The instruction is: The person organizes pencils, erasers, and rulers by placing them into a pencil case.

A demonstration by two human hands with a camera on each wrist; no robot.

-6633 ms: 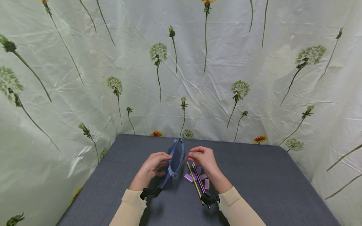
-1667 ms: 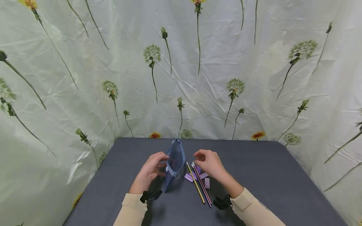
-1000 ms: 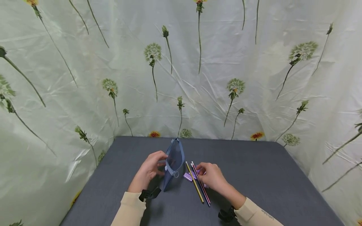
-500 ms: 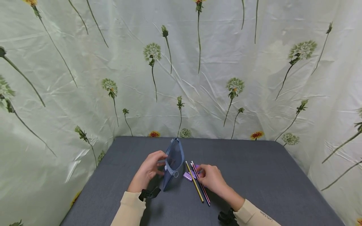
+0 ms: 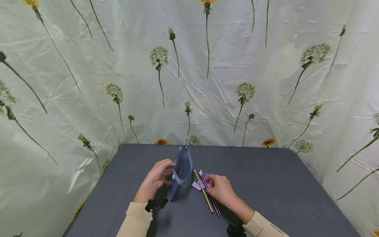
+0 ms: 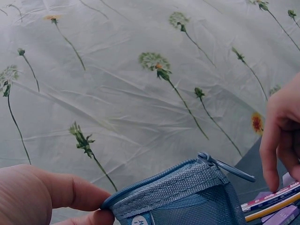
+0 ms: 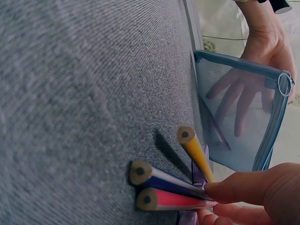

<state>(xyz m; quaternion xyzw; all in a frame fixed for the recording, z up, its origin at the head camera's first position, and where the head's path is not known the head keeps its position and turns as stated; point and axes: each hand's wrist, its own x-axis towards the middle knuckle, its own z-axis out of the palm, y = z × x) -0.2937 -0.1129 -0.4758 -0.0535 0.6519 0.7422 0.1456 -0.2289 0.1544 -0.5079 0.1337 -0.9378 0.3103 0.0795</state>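
Pouch point(image 5: 184, 168) stood on table point(image 5: 251, 177), mouth open — thin stick point(image 7: 217, 127) visible through its mesh. Left grip point(image 5: 157, 176) pinched its edge; right grip point(image 5: 221, 189) pinched blue pencil point(image 7: 174, 184) and pink pencil point(image 7: 174, 200).

On my feeds, the pouch point(image 5: 186, 161) shows blue mesh with a white badge point(image 6: 139, 220). I make out a yellow pencil point(image 7: 196, 157), a dark blue and white striped pencil point(image 7: 164, 179) and a pinkish red pencil point(image 7: 173, 199) with a silvery stripe. I see purple small blocks point(image 5: 196, 186), a dark slate-grey table point(image 5: 266, 184), cream sleeves point(image 5: 135, 219), the right with dark lettering, black wrist straps point(image 5: 156, 204), and a whitish curtain point(image 5: 133, 59) printed with green-stemmed flowers point(image 5: 158, 55), some orange or yellow.
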